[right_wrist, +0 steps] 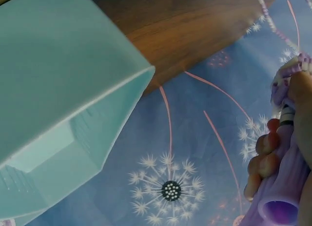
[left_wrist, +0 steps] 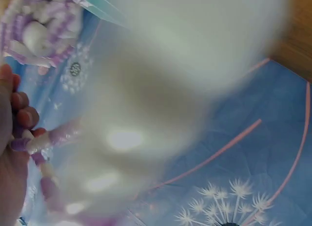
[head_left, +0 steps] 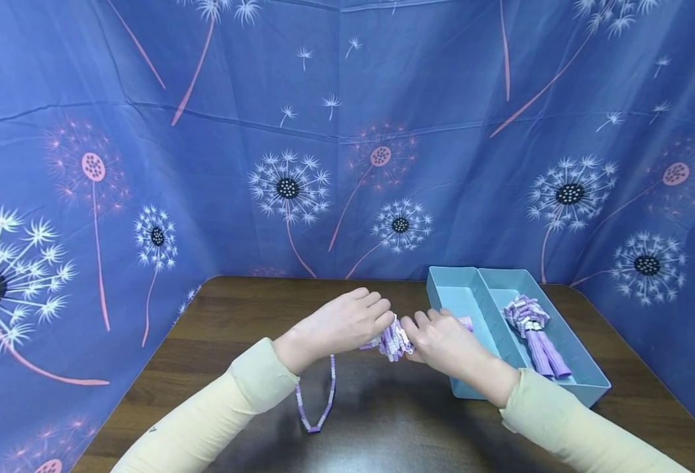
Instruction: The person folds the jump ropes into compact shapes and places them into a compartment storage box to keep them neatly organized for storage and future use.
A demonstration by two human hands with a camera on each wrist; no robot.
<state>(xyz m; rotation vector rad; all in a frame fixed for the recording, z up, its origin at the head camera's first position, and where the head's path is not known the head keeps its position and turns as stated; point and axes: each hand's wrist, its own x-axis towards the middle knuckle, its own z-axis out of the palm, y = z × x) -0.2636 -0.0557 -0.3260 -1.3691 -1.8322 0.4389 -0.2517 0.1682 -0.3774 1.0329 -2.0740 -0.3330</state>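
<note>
Both hands meet over the middle of the brown table point(head_left: 235, 315), holding a bundled purple-and-white beaded skipping rope point(head_left: 394, 339). My left hand point(head_left: 353, 322) grips the bundle from the left, fingers curled over the beads point(left_wrist: 44, 138). From the right, my right hand point(head_left: 442, 338) grips it, its fingers point(right_wrist: 265, 158) wrapped round the purple handles point(right_wrist: 280, 206). A loose loop of the beaded rope point(head_left: 318, 404) hangs down onto the table beneath my left wrist. A handle tip point(head_left: 467, 322) pokes out beyond my right hand.
A light blue two-compartment tray point(head_left: 471, 289) stands at the right of the table; its right compartment holds another bundled beaded rope with purple handles point(head_left: 533, 332). Blue dandelion-print cloth point(head_left: 336, 164) walls the table at the back and sides.
</note>
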